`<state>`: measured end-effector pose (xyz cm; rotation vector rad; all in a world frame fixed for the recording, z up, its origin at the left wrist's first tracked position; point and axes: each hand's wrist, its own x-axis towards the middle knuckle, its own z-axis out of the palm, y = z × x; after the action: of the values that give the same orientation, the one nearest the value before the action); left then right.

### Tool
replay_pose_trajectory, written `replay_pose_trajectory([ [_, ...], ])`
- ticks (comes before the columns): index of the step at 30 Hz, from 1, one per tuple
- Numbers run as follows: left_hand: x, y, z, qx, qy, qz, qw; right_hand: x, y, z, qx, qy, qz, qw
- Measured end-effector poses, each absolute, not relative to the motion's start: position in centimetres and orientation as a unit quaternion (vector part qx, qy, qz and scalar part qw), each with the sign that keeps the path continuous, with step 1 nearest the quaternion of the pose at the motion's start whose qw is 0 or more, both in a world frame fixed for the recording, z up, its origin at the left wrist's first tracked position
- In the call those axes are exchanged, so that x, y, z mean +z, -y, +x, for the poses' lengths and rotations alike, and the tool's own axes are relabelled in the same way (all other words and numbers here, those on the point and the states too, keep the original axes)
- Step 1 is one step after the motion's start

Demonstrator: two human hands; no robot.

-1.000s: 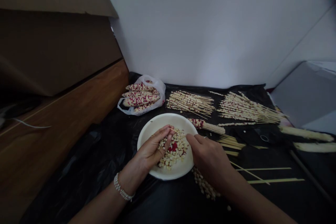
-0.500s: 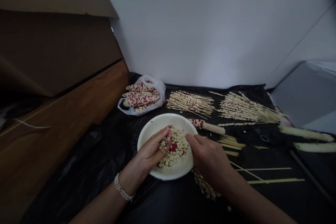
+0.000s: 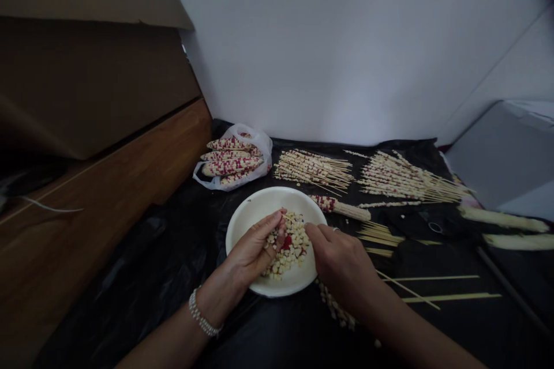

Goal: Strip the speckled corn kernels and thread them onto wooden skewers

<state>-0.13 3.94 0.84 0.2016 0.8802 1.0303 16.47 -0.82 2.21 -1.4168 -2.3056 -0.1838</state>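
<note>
Over a white bowl (image 3: 242, 207) of loose corn kernels (image 3: 298, 236), my left hand (image 3: 255, 245) is closed, thumb against fingers, pinching what looks like a corn kernel at its tips. My right hand (image 3: 341, 256) is closed at the bowl's right rim. A thin bamboo skewer (image 3: 409, 290) sticks out behind it and seems to be gripped in it; the skewer's front end is hard to make out. Partly beneath the right hand lie kernel-threaded skewers (image 3: 335, 305). A half-stripped corn cob (image 3: 346, 209) rests just beyond the bowl.
Whole cobs (image 3: 234, 164) fill a plastic bag (image 3: 262, 144) at the back. Two piles of threaded skewers (image 3: 311, 168) (image 3: 402, 179) lie to its right. Bare skewers (image 3: 381, 233) and pale stalks (image 3: 515, 242) are on the black sheet (image 3: 173, 265). A wooden panel (image 3: 142, 167) borders the left.
The skewer behind my right hand has tilted slightly, its rear end dropping a little. My left fingertips have shifted slightly right. The bowl and piles stay put.
</note>
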Motion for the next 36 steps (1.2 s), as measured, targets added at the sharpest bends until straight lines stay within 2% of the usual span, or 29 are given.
replay_pose_trajectory([
  [12, 0.9, -2.7, 0.8, 0.441, -0.407, 0.071, 0.797, 1.9, 0.7, 16.4, -0.028, 0.836, -0.503, 0.217],
  [20, 1.4, -4.4, -0.9, 0.391, -0.363, 0.024, 0.845, 2.2, 0.0, 17.5, -0.070, 0.819, -0.521, 0.232],
  [36, 0.9, -4.9, -1.2, 0.412, -0.348, -0.014, 0.842, 2.1, -0.1, 17.4, -0.094, 0.819, -0.508, 0.251],
])
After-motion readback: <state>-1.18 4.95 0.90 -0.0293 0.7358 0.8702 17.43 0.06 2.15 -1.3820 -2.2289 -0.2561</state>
